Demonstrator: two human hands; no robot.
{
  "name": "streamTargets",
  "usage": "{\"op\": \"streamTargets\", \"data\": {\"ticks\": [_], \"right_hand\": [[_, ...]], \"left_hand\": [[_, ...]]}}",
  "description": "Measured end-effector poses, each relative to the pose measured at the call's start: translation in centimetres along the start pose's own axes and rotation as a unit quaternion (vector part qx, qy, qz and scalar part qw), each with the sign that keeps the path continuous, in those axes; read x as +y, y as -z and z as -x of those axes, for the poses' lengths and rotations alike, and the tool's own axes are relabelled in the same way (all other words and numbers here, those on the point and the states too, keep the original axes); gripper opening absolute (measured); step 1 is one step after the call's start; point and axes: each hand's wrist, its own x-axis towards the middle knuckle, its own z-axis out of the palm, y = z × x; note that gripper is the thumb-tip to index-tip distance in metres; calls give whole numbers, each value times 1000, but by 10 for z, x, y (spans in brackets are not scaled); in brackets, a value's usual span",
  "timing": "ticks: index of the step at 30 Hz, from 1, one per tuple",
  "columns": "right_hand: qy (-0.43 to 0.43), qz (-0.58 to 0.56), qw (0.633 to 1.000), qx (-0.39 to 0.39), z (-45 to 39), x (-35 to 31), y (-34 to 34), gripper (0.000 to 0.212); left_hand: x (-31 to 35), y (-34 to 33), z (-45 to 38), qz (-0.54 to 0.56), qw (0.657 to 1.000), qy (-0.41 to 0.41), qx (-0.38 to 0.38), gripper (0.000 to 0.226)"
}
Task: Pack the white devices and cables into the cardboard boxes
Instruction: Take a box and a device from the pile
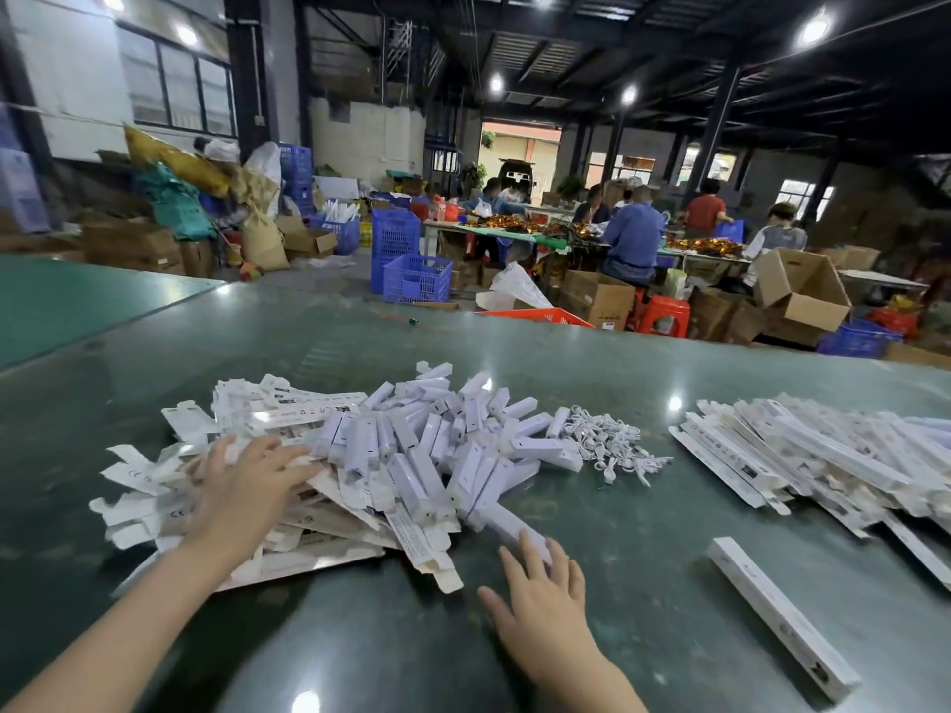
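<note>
Both hands are released and hold nothing: the left hand (247,486) lies flat on the flattened cardboard boxes (170,486), and the right hand (540,584) rests fingers-straight on the bench (643,532), its fingertips touching a white device (509,522). The risk I see is a careless sweep knocking the loose heap of white devices (427,455) between and beyond the hands, or snagging the cables (612,445) tangled just past the right hand. The devices are slim white sticks, jumbled crosswise; packed boxes (803,455) lie well right.
</note>
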Motion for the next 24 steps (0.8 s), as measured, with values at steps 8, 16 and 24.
{"op": "streamTargets", "data": {"ticks": [8, 16, 24], "right_hand": [[14, -66, 997, 39, 20, -1, 19, 51], [109, -653, 743, 94, 56, -35, 82, 55], [99, -641, 751, 125, 59, -19, 99, 38]], "left_hand": [[-12, 46, -40, 289, 926, 90, 228, 26], [104, 88, 12, 400, 891, -142, 163, 33], [154, 72, 57, 481, 862, -110, 112, 38]]}}
